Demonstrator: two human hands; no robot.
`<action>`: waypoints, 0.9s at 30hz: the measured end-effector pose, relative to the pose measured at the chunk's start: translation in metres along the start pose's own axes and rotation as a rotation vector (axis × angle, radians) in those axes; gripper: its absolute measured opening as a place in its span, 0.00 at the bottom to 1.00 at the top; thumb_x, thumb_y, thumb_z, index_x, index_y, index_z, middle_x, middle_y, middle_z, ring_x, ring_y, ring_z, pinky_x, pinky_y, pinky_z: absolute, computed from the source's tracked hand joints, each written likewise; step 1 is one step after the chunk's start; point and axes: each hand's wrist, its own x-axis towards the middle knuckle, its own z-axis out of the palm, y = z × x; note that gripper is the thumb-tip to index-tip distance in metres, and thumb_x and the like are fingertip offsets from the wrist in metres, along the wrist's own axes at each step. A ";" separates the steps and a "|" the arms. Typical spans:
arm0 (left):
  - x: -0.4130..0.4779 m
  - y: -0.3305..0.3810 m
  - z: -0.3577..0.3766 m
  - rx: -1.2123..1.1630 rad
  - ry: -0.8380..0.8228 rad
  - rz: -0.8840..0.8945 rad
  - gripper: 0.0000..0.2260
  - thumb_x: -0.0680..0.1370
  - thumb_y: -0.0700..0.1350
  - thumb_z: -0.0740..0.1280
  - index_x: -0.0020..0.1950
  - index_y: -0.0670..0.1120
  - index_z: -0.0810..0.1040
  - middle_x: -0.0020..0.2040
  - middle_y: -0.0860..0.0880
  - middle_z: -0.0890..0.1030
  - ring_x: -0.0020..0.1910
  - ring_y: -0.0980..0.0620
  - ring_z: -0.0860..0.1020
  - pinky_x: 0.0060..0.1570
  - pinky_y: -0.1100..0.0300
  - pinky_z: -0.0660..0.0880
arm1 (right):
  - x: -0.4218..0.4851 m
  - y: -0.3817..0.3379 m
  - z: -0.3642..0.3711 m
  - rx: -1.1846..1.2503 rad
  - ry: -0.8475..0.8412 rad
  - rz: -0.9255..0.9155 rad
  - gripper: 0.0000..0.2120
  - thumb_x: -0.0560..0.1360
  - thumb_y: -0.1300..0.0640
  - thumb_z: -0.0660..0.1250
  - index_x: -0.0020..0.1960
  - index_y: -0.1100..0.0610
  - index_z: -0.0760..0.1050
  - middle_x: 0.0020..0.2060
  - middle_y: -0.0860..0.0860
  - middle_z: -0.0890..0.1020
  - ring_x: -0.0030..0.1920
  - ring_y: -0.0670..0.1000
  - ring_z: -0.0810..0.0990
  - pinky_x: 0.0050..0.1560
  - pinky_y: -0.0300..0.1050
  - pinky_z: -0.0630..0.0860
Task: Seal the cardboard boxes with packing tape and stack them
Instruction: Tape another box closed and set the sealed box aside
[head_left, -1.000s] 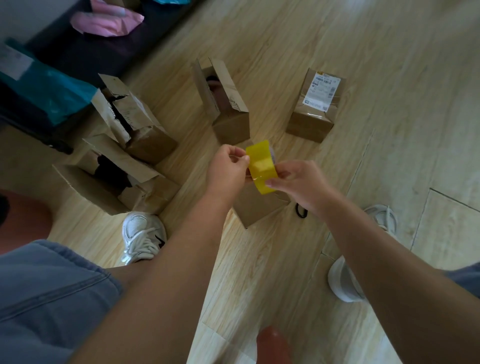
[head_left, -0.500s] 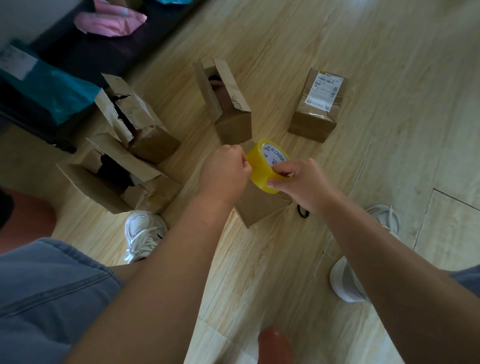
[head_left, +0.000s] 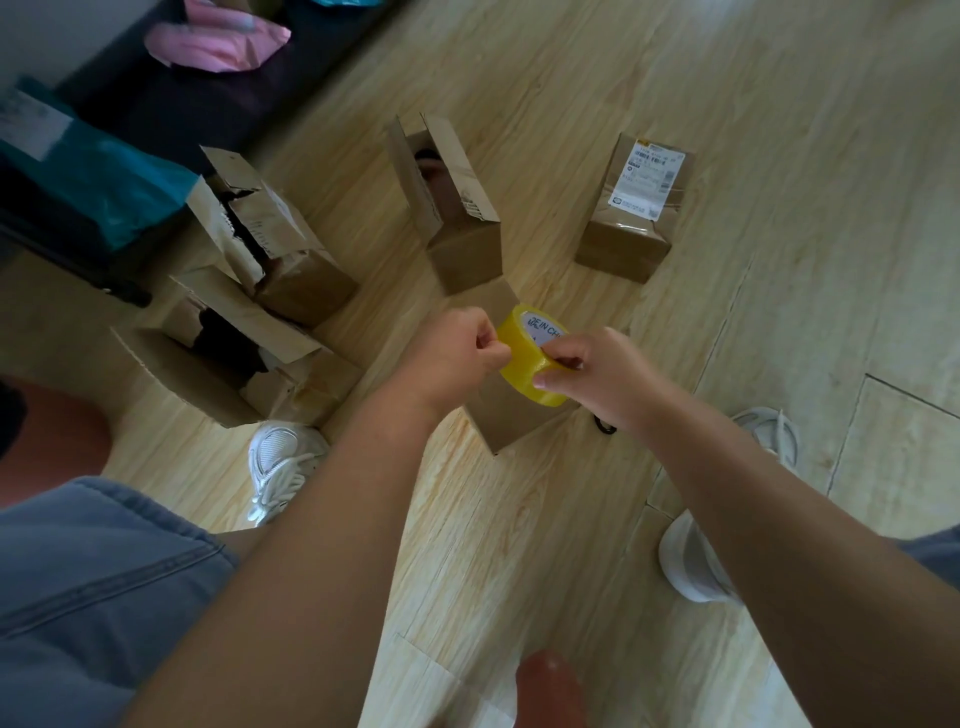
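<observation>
A yellow roll of packing tape (head_left: 524, 358) is held above the wooden floor. My right hand (head_left: 597, 374) grips the roll, thumb on its outer face. My left hand (head_left: 457, 353) pinches at the roll's left edge, where the tape end lies. Directly beneath both hands stands a cardboard box (head_left: 506, 415), mostly hidden by them. Two torn open boxes (head_left: 270, 234) (head_left: 228, 364) sit at the left. Another open box (head_left: 452, 202) stands behind the roll. A closed box with a white label (head_left: 631, 208) is at the back right.
My white shoes (head_left: 280, 462) (head_left: 696, 556) stand on the floor on either side of the near box. A small black loop (head_left: 605, 427) lies by that box. A dark bench with a teal bag (head_left: 98, 182) and a pink bag (head_left: 218, 41) runs along the far left.
The roll has turned in my right hand, from edge-on to showing its printed core. My left hand has moved from beside the roll to pinching at its edge.
</observation>
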 end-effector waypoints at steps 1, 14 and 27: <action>-0.001 0.000 0.000 -0.057 -0.031 -0.017 0.04 0.78 0.43 0.67 0.46 0.42 0.78 0.40 0.47 0.78 0.40 0.50 0.76 0.43 0.51 0.76 | -0.001 0.000 0.001 -0.009 -0.010 0.003 0.11 0.77 0.54 0.71 0.47 0.63 0.81 0.40 0.59 0.82 0.39 0.58 0.81 0.38 0.47 0.73; -0.001 -0.010 0.001 -0.465 0.065 -0.121 0.05 0.77 0.42 0.72 0.48 0.42 0.77 0.43 0.46 0.81 0.41 0.51 0.79 0.39 0.65 0.77 | -0.002 -0.006 0.002 0.213 -0.138 0.112 0.12 0.76 0.50 0.73 0.56 0.54 0.78 0.46 0.51 0.83 0.47 0.50 0.82 0.50 0.48 0.78; -0.002 -0.011 0.007 -0.514 0.183 -0.003 0.09 0.76 0.33 0.70 0.40 0.42 0.73 0.42 0.40 0.82 0.40 0.45 0.82 0.47 0.45 0.82 | -0.003 -0.002 0.013 0.024 -0.121 0.155 0.19 0.81 0.43 0.63 0.41 0.57 0.72 0.32 0.51 0.71 0.32 0.49 0.69 0.34 0.44 0.64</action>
